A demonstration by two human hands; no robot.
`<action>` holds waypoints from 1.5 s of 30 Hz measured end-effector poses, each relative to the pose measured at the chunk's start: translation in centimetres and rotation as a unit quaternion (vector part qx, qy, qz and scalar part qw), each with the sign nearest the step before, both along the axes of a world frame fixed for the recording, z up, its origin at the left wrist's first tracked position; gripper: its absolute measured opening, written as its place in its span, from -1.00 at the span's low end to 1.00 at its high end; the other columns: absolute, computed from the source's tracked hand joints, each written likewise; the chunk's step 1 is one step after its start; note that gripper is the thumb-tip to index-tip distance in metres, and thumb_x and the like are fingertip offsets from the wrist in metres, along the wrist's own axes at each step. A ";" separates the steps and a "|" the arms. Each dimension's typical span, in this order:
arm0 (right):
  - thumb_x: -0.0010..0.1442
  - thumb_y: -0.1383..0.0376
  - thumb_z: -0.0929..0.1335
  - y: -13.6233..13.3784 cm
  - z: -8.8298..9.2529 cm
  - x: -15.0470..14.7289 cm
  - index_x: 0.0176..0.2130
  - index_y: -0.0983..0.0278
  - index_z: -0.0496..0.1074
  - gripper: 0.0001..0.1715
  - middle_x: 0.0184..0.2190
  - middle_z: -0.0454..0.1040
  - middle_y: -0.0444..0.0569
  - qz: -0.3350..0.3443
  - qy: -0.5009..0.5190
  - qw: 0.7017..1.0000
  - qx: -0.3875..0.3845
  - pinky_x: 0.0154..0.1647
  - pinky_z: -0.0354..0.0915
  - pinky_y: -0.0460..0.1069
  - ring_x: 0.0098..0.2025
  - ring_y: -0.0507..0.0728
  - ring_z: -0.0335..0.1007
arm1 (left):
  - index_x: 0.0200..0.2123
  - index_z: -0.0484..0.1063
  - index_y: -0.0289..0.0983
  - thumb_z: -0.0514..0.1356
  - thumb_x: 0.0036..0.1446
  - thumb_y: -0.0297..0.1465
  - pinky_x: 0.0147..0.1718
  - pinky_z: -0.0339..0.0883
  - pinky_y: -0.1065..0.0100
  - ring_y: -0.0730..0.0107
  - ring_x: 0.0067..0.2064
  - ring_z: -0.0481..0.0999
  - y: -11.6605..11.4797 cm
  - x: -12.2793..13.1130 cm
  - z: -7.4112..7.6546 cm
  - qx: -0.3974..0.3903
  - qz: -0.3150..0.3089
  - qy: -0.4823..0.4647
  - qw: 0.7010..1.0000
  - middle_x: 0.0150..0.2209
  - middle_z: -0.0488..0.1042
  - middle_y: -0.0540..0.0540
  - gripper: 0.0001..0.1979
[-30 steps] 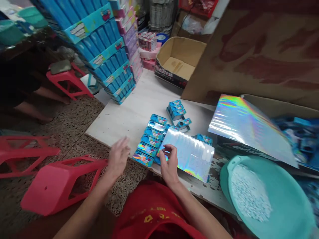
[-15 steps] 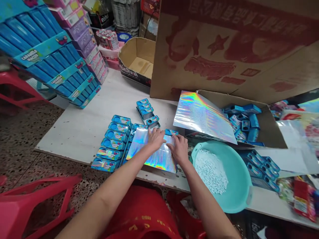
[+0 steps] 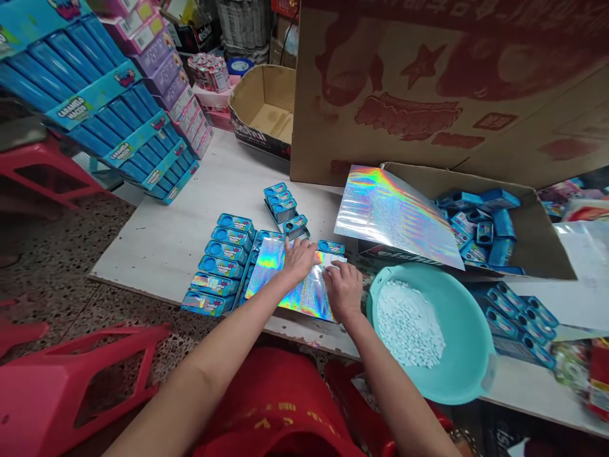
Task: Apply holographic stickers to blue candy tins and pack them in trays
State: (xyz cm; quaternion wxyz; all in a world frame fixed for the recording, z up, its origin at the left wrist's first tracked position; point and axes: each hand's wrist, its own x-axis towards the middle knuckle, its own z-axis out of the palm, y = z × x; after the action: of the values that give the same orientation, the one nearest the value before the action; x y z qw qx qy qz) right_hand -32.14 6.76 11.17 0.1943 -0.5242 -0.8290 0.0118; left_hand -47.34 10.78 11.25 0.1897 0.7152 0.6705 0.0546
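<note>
A shiny holographic sheet [image 3: 280,289] lies tilted over small blue boxes near the table's front edge. My left hand [image 3: 299,261] rests on its upper part, fingers stretched out and lying flat. At the sheet's right side, my right hand [image 3: 344,285] has its fingers bent and drawn together beside a small white patch [image 3: 328,259]; what they pinch is hidden. To the left stands a row of blue boxes [image 3: 223,266], the nearer ones with shiny strips on top. One blue box [image 3: 332,247] shows just beyond the sheet. More blue boxes [image 3: 280,200] sit in a small tray behind.
A turquoise basin [image 3: 464,330] with white pellets stands at my right. Behind it, another holographic sheet [image 3: 394,216] leans on a carton [image 3: 547,247] of blue boxes. A big cardboard box [image 3: 380,127] rises at the back. Blue display trays [image 3: 118,120] are stacked at left.
My right hand's fingers have drawn in at the sheet's right side, and a white patch now shows beside them. My left hand stays on the sheet. The view has shifted slightly.
</note>
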 end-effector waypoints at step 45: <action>0.00 0.17 0.35 -6.5 3.3 -22.5 -0.30 0.21 0.19 -0.70 -0.29 0.20 -0.06 -0.159 0.441 0.849 -0.243 -0.20 0.18 0.02 -0.24 0.14 0.18 | -0.19 0.27 -0.24 -0.02 0.15 -0.25 -0.27 0.33 0.36 0.37 -0.28 0.43 -13.7 -21.6 2.8 -0.044 0.247 -0.326 0.911 -0.30 0.44 -0.03 -0.76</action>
State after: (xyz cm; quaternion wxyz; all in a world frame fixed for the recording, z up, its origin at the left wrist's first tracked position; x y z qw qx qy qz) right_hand -54.68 0.27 14.49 0.4054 -0.6191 -0.5316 0.4120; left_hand -68.96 -2.92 14.06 0.4097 0.4603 0.7281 0.3003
